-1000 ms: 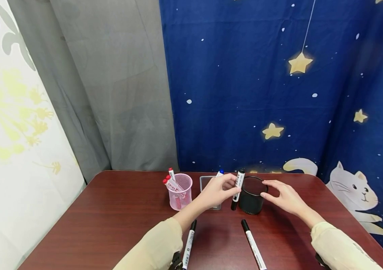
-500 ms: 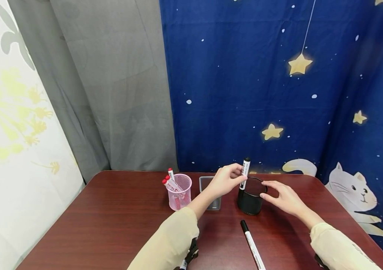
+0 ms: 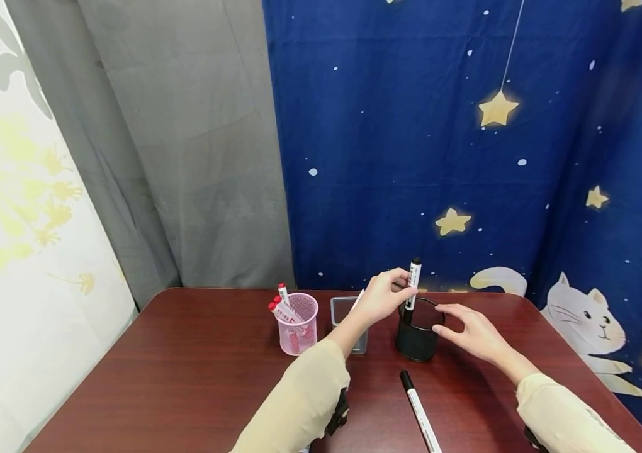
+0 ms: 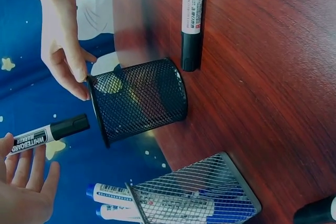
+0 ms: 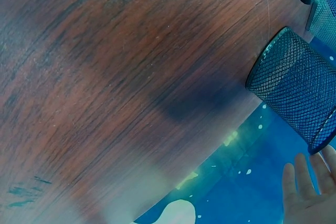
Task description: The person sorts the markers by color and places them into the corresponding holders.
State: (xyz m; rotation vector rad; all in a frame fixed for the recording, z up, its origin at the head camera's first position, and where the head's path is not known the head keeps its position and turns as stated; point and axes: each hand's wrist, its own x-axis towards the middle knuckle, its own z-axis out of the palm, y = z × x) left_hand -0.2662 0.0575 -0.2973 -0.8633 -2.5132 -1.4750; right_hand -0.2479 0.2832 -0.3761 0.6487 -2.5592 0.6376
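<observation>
My left hand (image 3: 382,296) pinches a black-capped whiteboard marker (image 3: 414,277), held upright with its cap ends up and down. The marker's lower end hovers over the mouth of a black mesh pen cup (image 3: 416,346); in the left wrist view, a small gap shows between the marker (image 4: 32,139) and the cup's rim. On the cup's right side rests my right hand (image 3: 475,332), thumb and fingertips touching the rim. In the right wrist view, the fingers of that hand (image 5: 312,195) look fairly straight against the rim.
A pink mesh cup (image 3: 298,336) with several red-capped markers stands left. Between the cups, a rectangular mesh holder (image 4: 194,195) contains blue-capped markers. One black-capped marker (image 3: 420,412) lies in front of the black cup; another (image 4: 317,211) is mostly out of frame.
My left hand has carried the marker up and to the right, from beside the black cup to above its mouth. The right hand has stayed at the rim.
</observation>
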